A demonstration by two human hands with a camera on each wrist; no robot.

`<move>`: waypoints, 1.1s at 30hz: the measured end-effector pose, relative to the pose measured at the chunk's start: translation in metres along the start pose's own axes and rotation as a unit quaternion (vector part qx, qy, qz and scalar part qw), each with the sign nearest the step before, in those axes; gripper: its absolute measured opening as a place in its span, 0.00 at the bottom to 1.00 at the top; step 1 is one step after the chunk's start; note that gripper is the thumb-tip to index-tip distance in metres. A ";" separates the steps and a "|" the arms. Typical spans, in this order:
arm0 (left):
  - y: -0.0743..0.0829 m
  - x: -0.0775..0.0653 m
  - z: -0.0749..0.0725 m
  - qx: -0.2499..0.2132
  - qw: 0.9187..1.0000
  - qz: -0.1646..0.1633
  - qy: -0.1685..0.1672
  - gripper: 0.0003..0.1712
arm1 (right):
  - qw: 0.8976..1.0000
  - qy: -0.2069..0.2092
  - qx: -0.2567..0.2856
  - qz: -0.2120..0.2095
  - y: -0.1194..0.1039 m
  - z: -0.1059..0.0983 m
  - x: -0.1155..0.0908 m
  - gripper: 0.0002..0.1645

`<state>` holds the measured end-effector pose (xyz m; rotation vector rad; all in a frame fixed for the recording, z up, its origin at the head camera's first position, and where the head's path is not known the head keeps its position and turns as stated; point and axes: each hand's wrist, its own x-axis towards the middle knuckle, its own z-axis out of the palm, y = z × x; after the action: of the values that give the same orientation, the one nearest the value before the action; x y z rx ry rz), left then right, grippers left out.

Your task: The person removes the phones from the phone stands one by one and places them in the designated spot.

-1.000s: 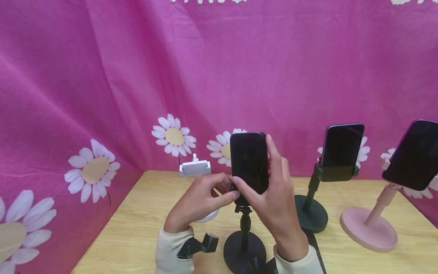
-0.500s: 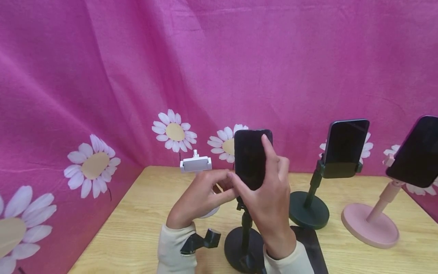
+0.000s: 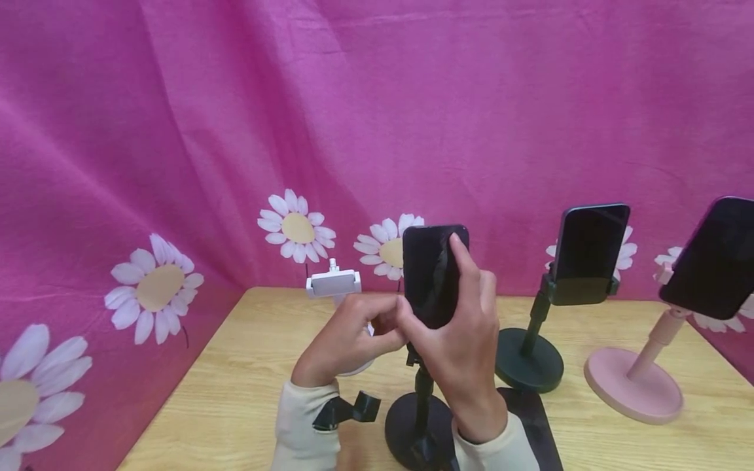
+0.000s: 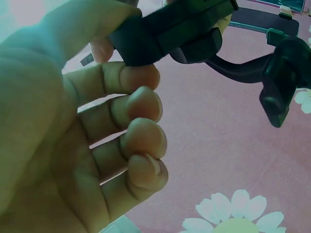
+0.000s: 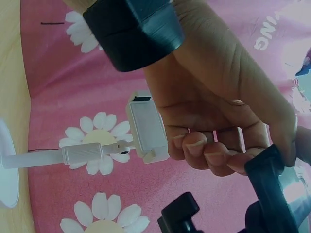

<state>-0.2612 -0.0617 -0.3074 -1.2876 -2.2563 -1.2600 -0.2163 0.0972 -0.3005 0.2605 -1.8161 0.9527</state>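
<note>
A black phone (image 3: 427, 275) stands upright at the top of a black phone stand (image 3: 406, 432). My right hand (image 3: 465, 340) grips the phone, its index finger along the right side of the screen and its thumb across the lower left. With thumb and index finger, my left hand (image 3: 353, 337) pinches the end of the stand's black clamp (image 4: 138, 43); its other fingers curl loosely in the left wrist view. The right wrist view shows that same pinch from the side. Much of the clamp is hidden behind my hands in the head view.
Behind my left hand is a white phone stand (image 3: 336, 284). To the right, a dark green stand (image 3: 529, 360) and a pink stand (image 3: 633, 386) each hold a phone. A flat black object (image 3: 533, 425) lies by my right forearm on the wooden table (image 3: 218, 386).
My right index finger has come from the phone's right edge onto the front of its screen. The right hand has shifted slightly left, and the left hand keeps its pinch.
</note>
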 end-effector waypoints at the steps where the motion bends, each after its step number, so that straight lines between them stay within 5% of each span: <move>1: -0.001 0.000 0.000 -0.002 1.000 0.004 0.000 0.02 | 1.000 0.003 0.000 -0.002 0.000 0.000 0.000 0.53; 9: -0.002 -0.003 -0.006 -0.020 1.000 0.022 0.001 0.06 | 0.999 0.026 0.025 -0.017 0.001 0.000 0.001 0.53; 19: -0.002 -0.005 -0.007 -0.016 1.000 0.003 -0.006 0.06 | 0.999 0.017 0.048 -0.021 0.002 -0.003 0.002 0.54; 33: 0.002 -0.005 -0.008 0.013 1.000 0.006 -0.007 0.08 | 0.990 -0.052 0.120 0.051 -0.005 -0.020 0.005 0.54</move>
<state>-0.2586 -0.0708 -0.3043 -1.3041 -2.2631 -1.2162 -0.2016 0.1091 -0.2903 0.3756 -1.8217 1.2520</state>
